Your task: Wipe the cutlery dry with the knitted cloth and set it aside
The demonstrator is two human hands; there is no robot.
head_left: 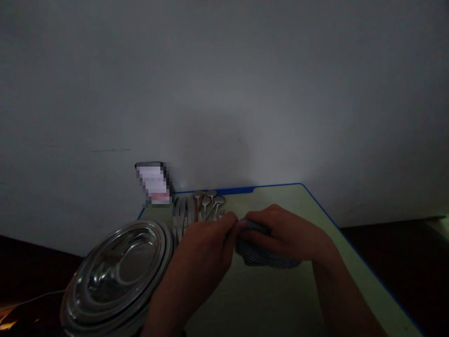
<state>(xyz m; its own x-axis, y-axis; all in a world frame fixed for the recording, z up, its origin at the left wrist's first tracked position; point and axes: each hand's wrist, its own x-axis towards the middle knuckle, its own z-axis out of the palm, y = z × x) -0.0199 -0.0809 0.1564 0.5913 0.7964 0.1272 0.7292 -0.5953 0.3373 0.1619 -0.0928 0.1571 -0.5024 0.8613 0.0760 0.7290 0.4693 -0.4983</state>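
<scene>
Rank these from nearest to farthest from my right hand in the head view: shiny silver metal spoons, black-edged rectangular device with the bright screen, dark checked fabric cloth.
1. Dark checked fabric cloth: in the right hand.
2. Shiny silver metal spoons: left of that hand.
3. Black-edged rectangular device with the bright screen: farther left, past the spoons.
</scene>
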